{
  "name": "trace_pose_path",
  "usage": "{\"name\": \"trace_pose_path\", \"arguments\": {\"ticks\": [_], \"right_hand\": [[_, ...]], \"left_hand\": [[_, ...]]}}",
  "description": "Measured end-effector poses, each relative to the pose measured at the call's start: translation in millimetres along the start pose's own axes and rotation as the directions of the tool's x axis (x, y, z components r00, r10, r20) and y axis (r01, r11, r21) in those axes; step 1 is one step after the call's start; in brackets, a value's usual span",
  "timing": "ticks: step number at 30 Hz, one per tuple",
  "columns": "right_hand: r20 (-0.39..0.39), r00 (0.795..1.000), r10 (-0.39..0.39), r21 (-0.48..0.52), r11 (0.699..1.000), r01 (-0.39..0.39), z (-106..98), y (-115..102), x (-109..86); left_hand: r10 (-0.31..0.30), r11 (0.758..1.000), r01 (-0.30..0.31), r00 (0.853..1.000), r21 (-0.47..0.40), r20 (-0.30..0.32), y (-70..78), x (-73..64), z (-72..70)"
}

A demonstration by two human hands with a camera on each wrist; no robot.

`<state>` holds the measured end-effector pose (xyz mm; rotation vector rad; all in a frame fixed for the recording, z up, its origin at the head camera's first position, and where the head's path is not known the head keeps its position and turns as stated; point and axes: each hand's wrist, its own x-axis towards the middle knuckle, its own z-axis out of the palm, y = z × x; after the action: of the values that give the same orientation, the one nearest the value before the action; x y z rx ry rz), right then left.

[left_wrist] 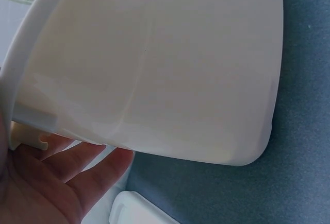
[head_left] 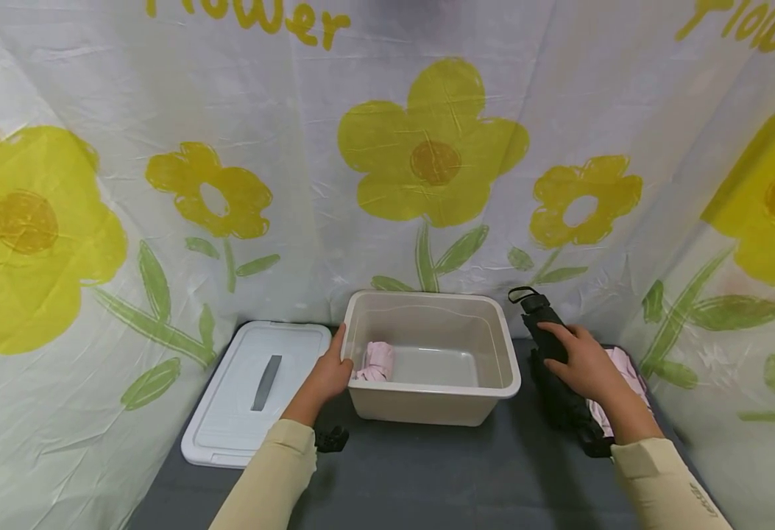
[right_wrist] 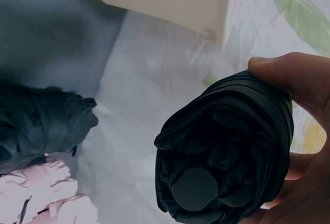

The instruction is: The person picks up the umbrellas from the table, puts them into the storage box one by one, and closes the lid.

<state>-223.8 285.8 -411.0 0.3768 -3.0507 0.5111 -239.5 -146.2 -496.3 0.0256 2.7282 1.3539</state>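
Observation:
My left hand (head_left: 324, 377) grips the left rim of a beige plastic storage bin (head_left: 420, 405), with fingers against its outer side in the left wrist view. A rolled pink fabric bundle (head_left: 378, 361) lies inside the bin at the left. To the right of the bin, my right hand (head_left: 584, 364) holds a folded black umbrella (head_left: 546, 335), raised and tilted, its wrist loop at the far end. The right wrist view shows the umbrella's round end (right_wrist: 195, 189) toward the camera, with thumb and fingers around its body.
Below the right hand lie another black fabric bundle (head_left: 553, 397) and crumpled pink fabric (right_wrist: 46, 193). A white lid (head_left: 241, 397) with a grey handle lies left of the bin. The grey table (head_left: 427, 478) meets a flower-printed curtain (head_left: 308, 221) behind.

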Motion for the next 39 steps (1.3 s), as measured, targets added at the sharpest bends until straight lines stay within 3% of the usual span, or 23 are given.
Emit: {"name": "trace_pose_path", "arguments": {"ticks": [14,21,39], "right_hand": [[-0.005,0.998,-0.067,0.000,0.998,0.067,-8,-22,1.6],[0.000,0.997,-0.079,-0.010,0.997,0.079,-9,-32,8.2],[0.019,0.977,-0.211,-0.011,0.977,0.211,-10,-72,30.5]], "left_hand": [[-0.001,1.000,0.001,1.000,-0.009,0.010,-3.8,-3.1,2.8],[0.002,1.000,-0.002,1.000,0.002,0.011,-0.9,-2.8,0.8],[-0.005,1.000,0.005,1.000,0.005,0.016,1.5,-1.5,-1.4]]}}
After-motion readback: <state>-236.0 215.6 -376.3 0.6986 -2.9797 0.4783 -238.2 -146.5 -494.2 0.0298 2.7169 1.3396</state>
